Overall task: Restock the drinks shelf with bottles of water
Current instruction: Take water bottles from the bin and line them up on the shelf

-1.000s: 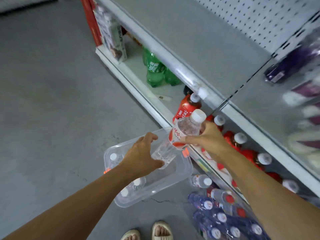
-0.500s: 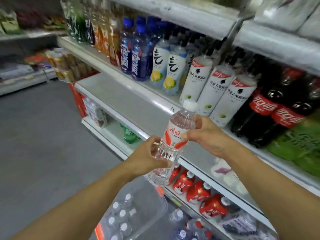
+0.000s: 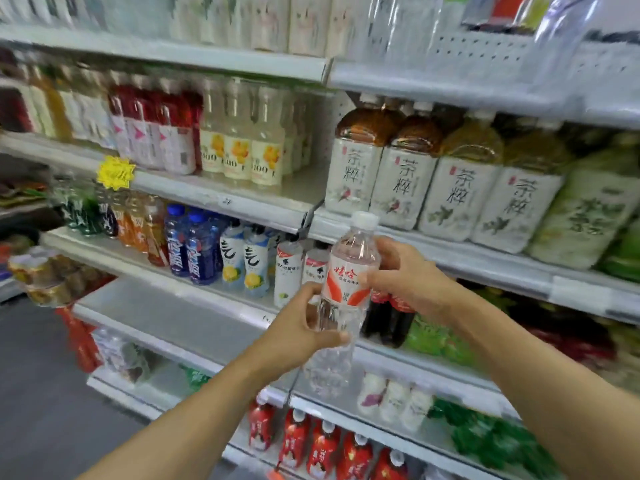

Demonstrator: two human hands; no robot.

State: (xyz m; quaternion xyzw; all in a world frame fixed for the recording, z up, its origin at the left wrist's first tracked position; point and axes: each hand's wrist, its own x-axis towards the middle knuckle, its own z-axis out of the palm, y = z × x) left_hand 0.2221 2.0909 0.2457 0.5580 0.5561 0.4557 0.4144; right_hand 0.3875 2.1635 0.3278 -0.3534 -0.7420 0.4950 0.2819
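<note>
Clear water bottle [image 3: 346, 282] near-upright (cap up), gripped by left hand [image 3: 298, 327], right hand [image 3: 405, 271].

Held bottle: the clear plastic water bottle with a white cap [image 3: 348, 292] stands nearly upright in front of the shelves, near centre.
Hands: the left hand [image 3: 298, 332] grips its lower body from the left; the right hand [image 3: 407, 277] holds its label band from the right.
Behind, right: large tea bottles with pale labels [image 3: 408, 168] stand in a row on the grey metal shelf [image 3: 485, 258].
Behind, left: blue-capped bottles [image 3: 188, 249] stand on a lower shelf.
Below: red-labelled bottles [image 3: 323, 445] fill the lowest shelf.
</note>
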